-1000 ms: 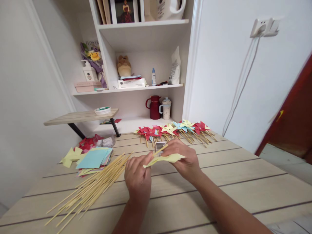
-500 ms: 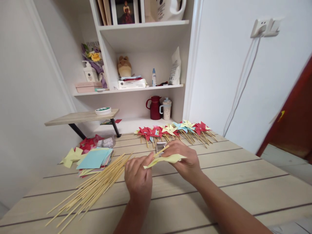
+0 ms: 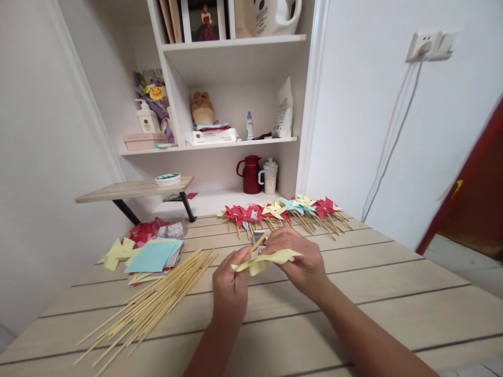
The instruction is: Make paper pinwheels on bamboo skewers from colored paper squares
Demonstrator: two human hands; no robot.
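Head view: our left hand and right hand pinch the yellow paper and stick; rough pushing could tear it.

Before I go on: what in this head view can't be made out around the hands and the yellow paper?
- Small box, head view: mostly hidden behind the right hand and stick.
- Yellow paper: its folds are covered by both hands' fingers; left hand.
- Carton print on the shelf: too small.
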